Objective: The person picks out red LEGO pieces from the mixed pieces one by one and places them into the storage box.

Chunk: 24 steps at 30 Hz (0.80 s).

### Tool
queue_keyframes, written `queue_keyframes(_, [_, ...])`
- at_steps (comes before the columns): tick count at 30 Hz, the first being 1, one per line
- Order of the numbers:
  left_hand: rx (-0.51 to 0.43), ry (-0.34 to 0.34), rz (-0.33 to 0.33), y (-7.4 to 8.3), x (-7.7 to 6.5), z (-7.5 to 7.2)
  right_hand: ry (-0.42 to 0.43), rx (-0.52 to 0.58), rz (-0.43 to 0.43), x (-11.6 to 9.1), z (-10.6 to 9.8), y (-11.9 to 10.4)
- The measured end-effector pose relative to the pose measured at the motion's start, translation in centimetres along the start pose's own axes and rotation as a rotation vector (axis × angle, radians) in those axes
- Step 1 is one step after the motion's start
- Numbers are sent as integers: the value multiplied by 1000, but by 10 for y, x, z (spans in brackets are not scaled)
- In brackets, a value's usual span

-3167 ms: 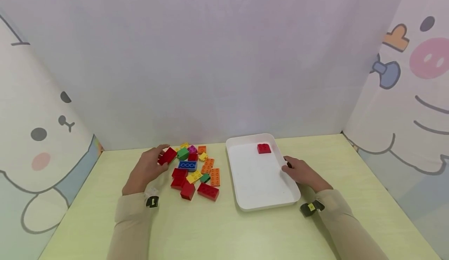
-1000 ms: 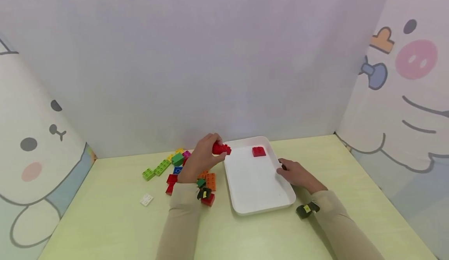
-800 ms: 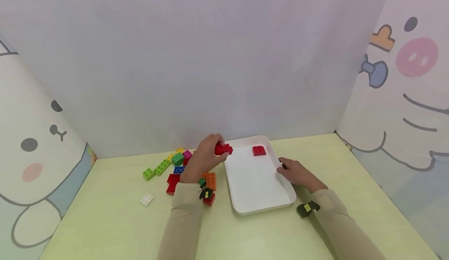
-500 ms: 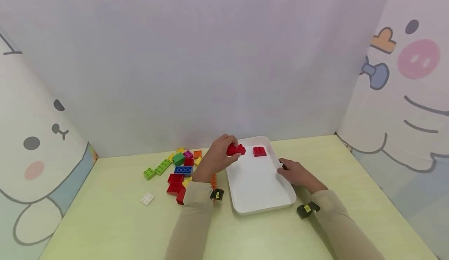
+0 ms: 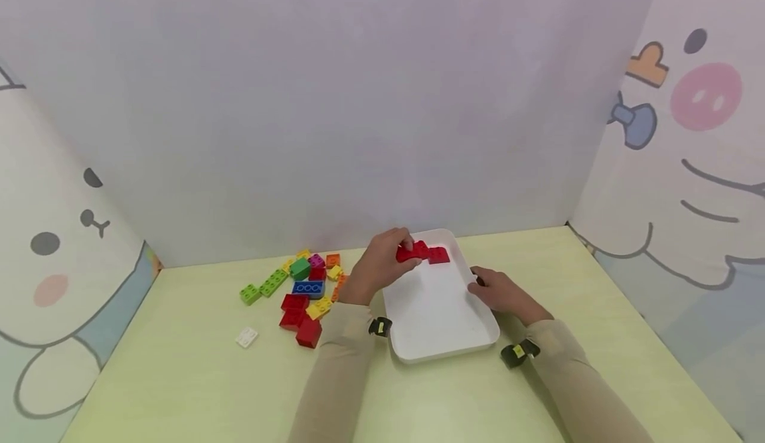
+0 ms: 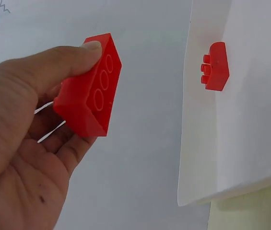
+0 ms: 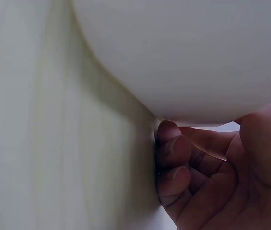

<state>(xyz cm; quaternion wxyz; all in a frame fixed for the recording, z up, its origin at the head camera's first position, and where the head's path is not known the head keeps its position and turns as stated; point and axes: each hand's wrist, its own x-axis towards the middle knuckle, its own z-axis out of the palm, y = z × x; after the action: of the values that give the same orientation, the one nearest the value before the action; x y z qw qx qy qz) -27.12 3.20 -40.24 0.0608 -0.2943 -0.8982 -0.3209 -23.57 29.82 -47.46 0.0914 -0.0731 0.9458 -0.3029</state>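
Observation:
My left hand (image 5: 379,264) pinches a red toy brick (image 6: 80,98) between thumb and fingers, above the far left part of a white tray (image 5: 442,317). In the left wrist view, the brick is tilted and its hollow underside with rings shows. Inside the tray, near its far end, lies a smaller red brick (image 5: 439,255) with studs and one rounded end. On the tray's right side, my right hand (image 5: 505,293) grips the rim. The right wrist view shows its fingers (image 7: 173,151) curled beside the tray's outer wall, low by the table.
Left of the tray is a pile of loose bricks, among them a blue brick (image 5: 308,288), a yellow brick (image 5: 319,307) and a red brick (image 5: 308,332). Light green bricks (image 5: 274,282) and a white brick (image 5: 247,337) lie farther left. A pale wall (image 5: 358,131) rises behind the table.
My left hand has lifted the red brick from the pile and carried it right, over the tray, close to the smaller red brick. My right hand has kept its grip on the rim.

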Motion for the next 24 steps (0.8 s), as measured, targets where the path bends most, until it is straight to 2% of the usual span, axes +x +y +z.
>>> queue_keyframes(10, [-30, 13, -25, 10, 17, 11, 1, 1, -16, 1, 1, 0])
queue_keyframes(18, [-10, 2, -78, -3, 31, 21, 4, 3, -11, 0, 0, -3])
queue_keyframes(24, [41, -11, -89, -9, 38, 31, 13, 7, 0, 0, -2, 0])
